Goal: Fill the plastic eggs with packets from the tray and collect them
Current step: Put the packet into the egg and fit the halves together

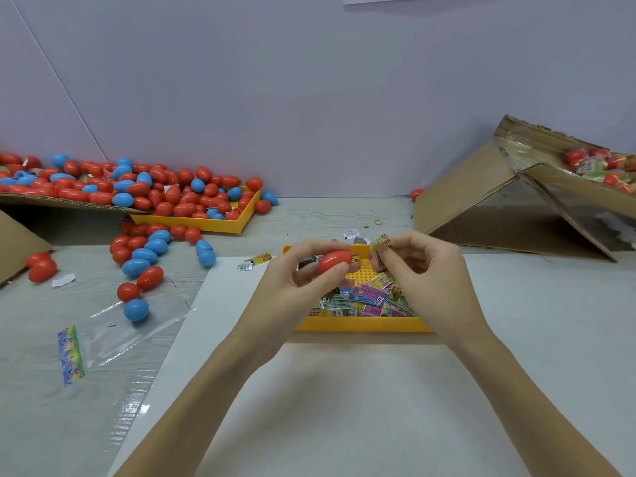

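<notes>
The left hand (pixel 303 270) grips a red egg (pixel 334 261) in curled fingers; the right hand (pixel 423 266) pinches a packet (pixel 382 244) just beside it, both above the yellow tray (pixel 361 326). White tabletop (pixel 344 390) lies open below the fingers; a lilac wall (pixel 309 98) stands behind.

No legible text on packets (pixel 364 299)

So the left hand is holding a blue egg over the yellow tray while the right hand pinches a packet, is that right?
Not quite: the egg in the left hand is red, not blue, as the head view shows. The rest holds: it is held over the yellow tray, and the right hand pinches a packet.
</notes>
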A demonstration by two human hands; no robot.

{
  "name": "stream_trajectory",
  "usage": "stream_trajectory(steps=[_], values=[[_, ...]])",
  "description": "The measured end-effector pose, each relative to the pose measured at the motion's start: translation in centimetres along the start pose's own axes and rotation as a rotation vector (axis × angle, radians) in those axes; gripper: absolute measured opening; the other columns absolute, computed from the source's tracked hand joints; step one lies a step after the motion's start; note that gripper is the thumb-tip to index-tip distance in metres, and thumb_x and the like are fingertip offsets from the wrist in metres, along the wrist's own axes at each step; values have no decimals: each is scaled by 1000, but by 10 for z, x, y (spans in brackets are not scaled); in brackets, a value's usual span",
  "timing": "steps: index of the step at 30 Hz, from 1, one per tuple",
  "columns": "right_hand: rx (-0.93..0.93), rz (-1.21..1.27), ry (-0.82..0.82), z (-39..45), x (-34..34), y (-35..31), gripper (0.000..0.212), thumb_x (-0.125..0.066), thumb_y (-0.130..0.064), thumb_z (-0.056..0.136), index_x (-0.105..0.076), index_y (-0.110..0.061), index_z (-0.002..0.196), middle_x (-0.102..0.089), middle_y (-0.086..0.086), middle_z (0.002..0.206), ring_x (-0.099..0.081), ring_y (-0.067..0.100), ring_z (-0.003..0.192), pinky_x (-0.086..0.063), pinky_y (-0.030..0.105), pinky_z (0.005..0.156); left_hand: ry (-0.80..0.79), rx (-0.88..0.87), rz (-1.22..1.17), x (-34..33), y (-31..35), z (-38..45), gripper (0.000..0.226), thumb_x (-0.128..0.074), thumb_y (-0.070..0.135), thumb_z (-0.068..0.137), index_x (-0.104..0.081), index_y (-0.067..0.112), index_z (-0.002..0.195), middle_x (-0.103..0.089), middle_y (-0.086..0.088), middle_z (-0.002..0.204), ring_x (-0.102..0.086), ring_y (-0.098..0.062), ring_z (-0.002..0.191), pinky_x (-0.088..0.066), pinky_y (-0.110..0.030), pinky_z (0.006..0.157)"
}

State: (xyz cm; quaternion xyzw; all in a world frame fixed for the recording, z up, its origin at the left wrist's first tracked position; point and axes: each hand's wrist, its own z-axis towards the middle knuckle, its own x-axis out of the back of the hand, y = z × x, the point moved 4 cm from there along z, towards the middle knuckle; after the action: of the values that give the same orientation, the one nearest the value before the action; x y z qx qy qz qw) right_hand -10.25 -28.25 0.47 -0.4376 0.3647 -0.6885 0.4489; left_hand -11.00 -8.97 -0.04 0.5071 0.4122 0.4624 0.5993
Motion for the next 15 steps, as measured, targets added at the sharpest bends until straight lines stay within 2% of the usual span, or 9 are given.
stream_trajectory(steps=[3,6,9,13,15], values=[[30,-24,-38,-1,-6,0,10,-69,-19,96,-75,-20,88,-74,-6,69,-71,8,69,-57,27,71,-1,-14,45,0,0,1,30,-72,16,94,-72,21,123,-74,-6,117,-76,-19,97,-58,-22,83],[69,-92,-70,-3,-10,0,14,-68,-22,98,-75,-18,85,-72,-8,67,-69,7,66,-53,21,67,46,-47,85,2,-1,2,30,-76,10,89,-72,17,118,-77,-3,109,-75,-20,96,-60,-28,87],[106,-143,-92,-4,-12,0,17,-68,-23,98,-73,-20,83,-71,-10,66,-68,6,67,-51,18,66,32,-70,164,2,0,1,26,-75,11,92,-76,23,114,-79,1,102,-75,-16,96,-58,-22,83],[150,-223,-88,-5,-13,-2,15,-68,-23,98,-74,-20,84,-70,-9,67,-66,6,69,-45,12,63,1,-76,196,0,-1,1,30,-70,15,96,-73,25,124,-78,3,108,-73,-15,103,-58,-24,87],[166,-256,-76,-5,-12,-2,14,-68,-23,98,-75,-18,86,-71,-10,68,-66,6,71,-46,14,64,7,-83,198,-1,-1,1,30,-69,13,97,-73,24,125,-77,3,112,-72,-15,104,-59,-25,87]])
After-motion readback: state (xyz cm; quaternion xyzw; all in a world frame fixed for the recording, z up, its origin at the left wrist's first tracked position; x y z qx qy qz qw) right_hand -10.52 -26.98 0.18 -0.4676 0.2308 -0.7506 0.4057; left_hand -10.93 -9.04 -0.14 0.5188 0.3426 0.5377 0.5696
